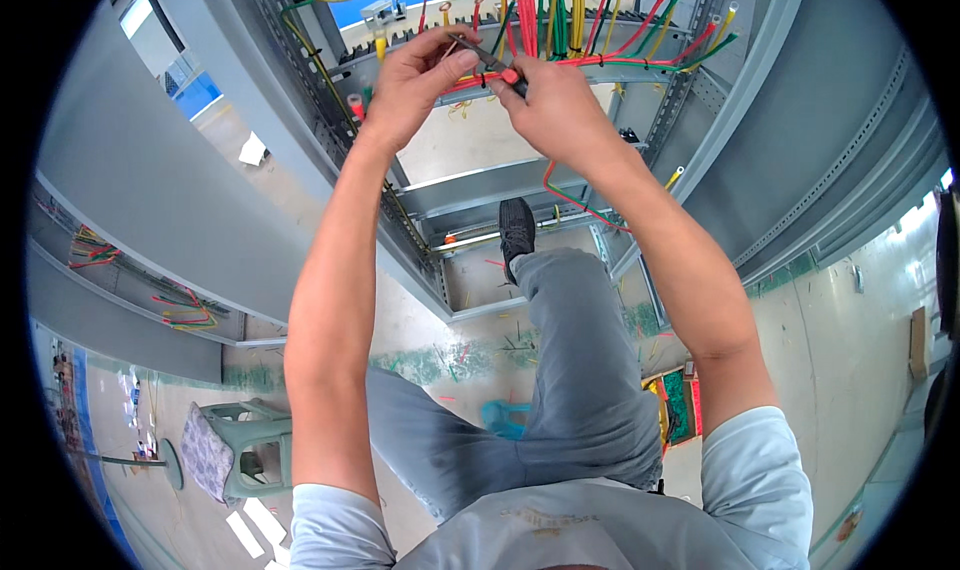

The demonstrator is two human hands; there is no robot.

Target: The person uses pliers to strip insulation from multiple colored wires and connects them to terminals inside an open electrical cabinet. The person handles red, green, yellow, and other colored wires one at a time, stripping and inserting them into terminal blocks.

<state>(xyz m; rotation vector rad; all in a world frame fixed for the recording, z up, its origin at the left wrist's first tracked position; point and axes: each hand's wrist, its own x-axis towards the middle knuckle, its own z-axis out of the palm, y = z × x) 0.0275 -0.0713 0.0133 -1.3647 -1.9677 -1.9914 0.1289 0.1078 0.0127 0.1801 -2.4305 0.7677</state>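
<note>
My right hand (565, 105) is closed around a pair of pliers (488, 58) with slim dark jaws and red-and-black grips. Their jaws point left, up to the fingers of my left hand (412, 85). That hand is pinched, with a thin wire end seeming to stick out between thumb and forefinger; its exact kind is too small to make out. Just beyond the hands rises a thick bundle of red, green and yellow wires (577, 15), and several fan out right with lugged ends. Red wires (600, 60) run sideways behind my right hand.
The grey cabinet frame (470, 188) surrounds my arms, with a tall panel (190, 200) on the left. My foot in a black shoe (517, 228) rests inside its base. A green stool (250, 450) stands lower left; a parts box (680, 405) lies right of my leg. Wire scraps litter the floor.
</note>
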